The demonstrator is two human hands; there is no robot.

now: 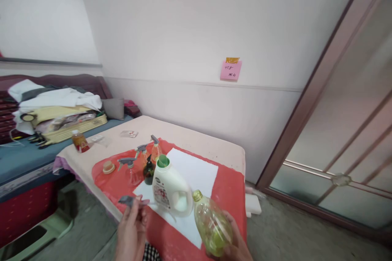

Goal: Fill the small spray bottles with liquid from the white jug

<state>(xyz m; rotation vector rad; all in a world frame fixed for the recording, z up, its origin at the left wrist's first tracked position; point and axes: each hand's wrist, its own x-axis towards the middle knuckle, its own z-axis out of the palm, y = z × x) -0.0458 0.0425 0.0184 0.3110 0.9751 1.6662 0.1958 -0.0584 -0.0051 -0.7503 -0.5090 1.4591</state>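
Observation:
My right hand (235,242) grips a clear plastic bottle (211,224) with yellow-green liquid at its bottom, tilted with its open neck toward the white jug. My left hand (131,232) is closed on a grey spray-trigger head (128,200) held over the table's near edge. A white detergent jug (170,189) with a green cap stands between my hands on a white sheet (196,171). Behind it stand a dark green bottle (148,171) and three clear spray bottles (143,155) with grey triggers.
A red cloth (226,187) covers the near part of the beige table (196,138). A tan lid (108,167) and a small amber bottle (80,141) lie to the left. A cluttered bed (45,118) stands left, a glass sliding door (343,163) right, and a pink note (230,69) hangs on the wall.

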